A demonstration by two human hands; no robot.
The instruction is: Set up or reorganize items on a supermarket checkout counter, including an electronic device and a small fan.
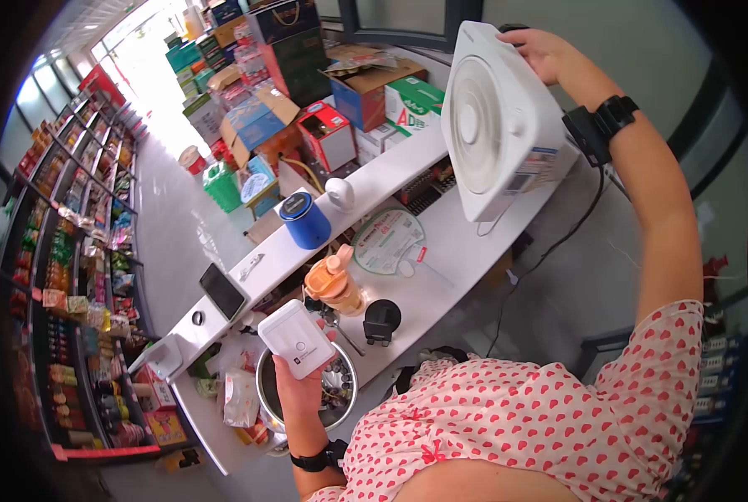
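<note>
My left hand [301,391] holds up a flat white rounded box [297,339] with a small printed emblem; its fingers are mostly hidden behind it. Under that hand is a steel bowl [350,400] of small loose items. At the upper right my right hand [543,57] grips the top edge of a white box fan [474,113], which stands tilted on the counter. Between the hands are an orange-lidded cup [334,280], a round green-rimmed hand fan [388,243] and a black plug adapter [382,320].
A raised white ledge [374,188] carries a blue canister [305,222], a dark-screened phone [223,291] and a white stand [158,358]. Beyond it are stacked cartons [265,125] and a green basket [221,186]. Stocked shelves [68,276] line the left. A black cable [550,251] hangs at the right.
</note>
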